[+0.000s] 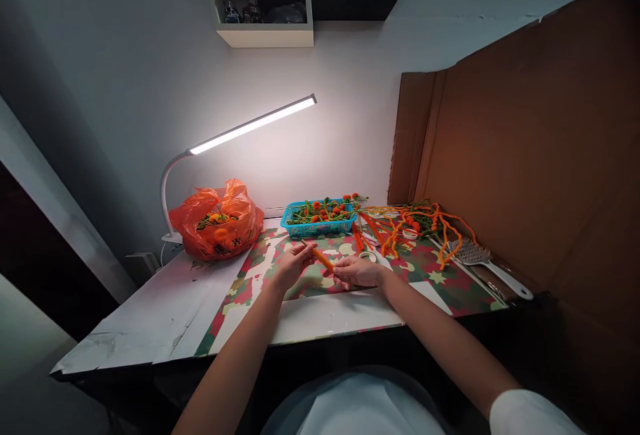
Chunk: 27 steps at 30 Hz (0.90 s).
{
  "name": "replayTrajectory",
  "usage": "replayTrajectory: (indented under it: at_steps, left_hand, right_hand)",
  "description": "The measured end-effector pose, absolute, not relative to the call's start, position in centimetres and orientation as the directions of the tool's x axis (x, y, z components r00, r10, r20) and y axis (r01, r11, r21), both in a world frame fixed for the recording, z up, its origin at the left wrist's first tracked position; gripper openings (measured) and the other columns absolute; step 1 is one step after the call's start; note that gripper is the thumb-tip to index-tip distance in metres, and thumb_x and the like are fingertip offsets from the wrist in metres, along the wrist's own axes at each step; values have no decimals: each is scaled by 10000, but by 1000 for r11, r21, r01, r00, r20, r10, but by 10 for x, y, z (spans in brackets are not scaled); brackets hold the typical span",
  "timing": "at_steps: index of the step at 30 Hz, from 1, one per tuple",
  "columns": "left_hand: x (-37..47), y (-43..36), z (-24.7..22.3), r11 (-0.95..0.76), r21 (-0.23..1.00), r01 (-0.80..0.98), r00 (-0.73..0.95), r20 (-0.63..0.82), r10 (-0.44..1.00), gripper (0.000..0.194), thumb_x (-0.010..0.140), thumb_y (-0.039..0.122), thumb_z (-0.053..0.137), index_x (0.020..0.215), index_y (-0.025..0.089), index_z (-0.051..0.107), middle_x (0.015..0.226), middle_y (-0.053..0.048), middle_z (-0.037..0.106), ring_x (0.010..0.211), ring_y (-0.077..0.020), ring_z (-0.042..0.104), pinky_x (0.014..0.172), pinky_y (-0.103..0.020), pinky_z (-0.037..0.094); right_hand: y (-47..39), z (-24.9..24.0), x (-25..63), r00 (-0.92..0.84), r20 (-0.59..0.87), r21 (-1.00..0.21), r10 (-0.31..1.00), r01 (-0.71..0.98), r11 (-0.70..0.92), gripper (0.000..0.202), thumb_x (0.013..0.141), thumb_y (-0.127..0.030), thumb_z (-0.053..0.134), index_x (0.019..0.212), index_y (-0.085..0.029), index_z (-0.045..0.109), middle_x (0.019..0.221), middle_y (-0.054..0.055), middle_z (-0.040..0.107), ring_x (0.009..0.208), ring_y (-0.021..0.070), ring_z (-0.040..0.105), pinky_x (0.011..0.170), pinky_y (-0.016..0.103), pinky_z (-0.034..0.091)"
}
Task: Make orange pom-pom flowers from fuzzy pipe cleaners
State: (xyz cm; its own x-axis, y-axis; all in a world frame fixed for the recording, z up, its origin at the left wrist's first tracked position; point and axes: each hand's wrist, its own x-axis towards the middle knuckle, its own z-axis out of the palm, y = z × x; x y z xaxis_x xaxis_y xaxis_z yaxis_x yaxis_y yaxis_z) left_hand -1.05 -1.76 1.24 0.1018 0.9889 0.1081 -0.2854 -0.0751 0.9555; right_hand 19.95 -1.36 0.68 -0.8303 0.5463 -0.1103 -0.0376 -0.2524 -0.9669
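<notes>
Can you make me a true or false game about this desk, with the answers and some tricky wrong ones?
1. The plastic bag is left of the basket. True.
2. The basket is red. False: the basket is blue.
3. The left hand and right hand both hold the orange stick. True.
4. The lamp is lit. True.
5. The plastic bag hangs from the lamp. False: the bag sits on the table.

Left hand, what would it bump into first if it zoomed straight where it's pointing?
The left hand would probably bump the blue basket, past the orange stick it holds; depth is hard to tell.
</notes>
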Motion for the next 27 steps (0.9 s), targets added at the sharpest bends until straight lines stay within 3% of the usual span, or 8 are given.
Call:
replayTrajectory:
  at_steps: [6, 12, 18, 23, 27]
  left_hand:
    - [-13, -14, 9, -32, 972, -233, 88, 54, 995, 479, 484, 479, 828, 753, 114, 675, 670, -29, 628, 577, -96, 571, 586, -227, 476]
    - [-12, -9, 1, -83, 990, -117, -22, 81, 996, 447, 512, 510, 800, 661, 121, 637, 590, -22, 616, 558, -124, 595, 587, -250, 499]
    - [-12, -7, -5, -37, 993, -114, -89, 27, 996, 430, 510, 468, 822, 678, 110, 655, 608, -48, 647, 584, -146, 641, 584, -243, 520]
    - [-13, -5, -8, 47, 987, -155, -110, -64, 992, 342, 589, 392, 809, 685, 107, 647, 567, -41, 634, 548, -131, 639, 513, -198, 494]
    - [-14, -5, -7, 86, 978, -191, -99, -107, 989, 282, 638, 341, 787, 695, 105, 645, 586, -49, 647, 539, -118, 632, 479, -175, 475]
  right_hand:
    - [-20, 11, 197, -796, -86, -994, 599, 28, -106, 386, 710, -447, 701, 908, -119, 653, 636, 7, 644, 473, 71, 546, 471, 177, 391]
    - [-14, 4, 191, -617, 55, -953, 785, 202, 226, 288, 774, -425, 604, 760, -143, 663, 573, -6, 619, 383, 63, 449, 380, 182, 288]
    - [-6, -6, 190, -499, 357, -670, 789, 452, 589, 240, 836, -278, 532, 689, -180, 694, 520, -6, 554, 469, 99, 436, 497, 222, 300]
    - [-10, -3, 189, -448, 410, -438, 795, 668, 602, 227, 863, -225, 504, 900, -221, 727, 680, 37, 642, 623, 152, 532, 584, 247, 314]
    - [-13, 0, 186, -465, 413, -290, 783, 748, 597, 259, 902, -260, 464, 1020, -245, 694, 778, 49, 675, 686, 158, 568, 592, 243, 309]
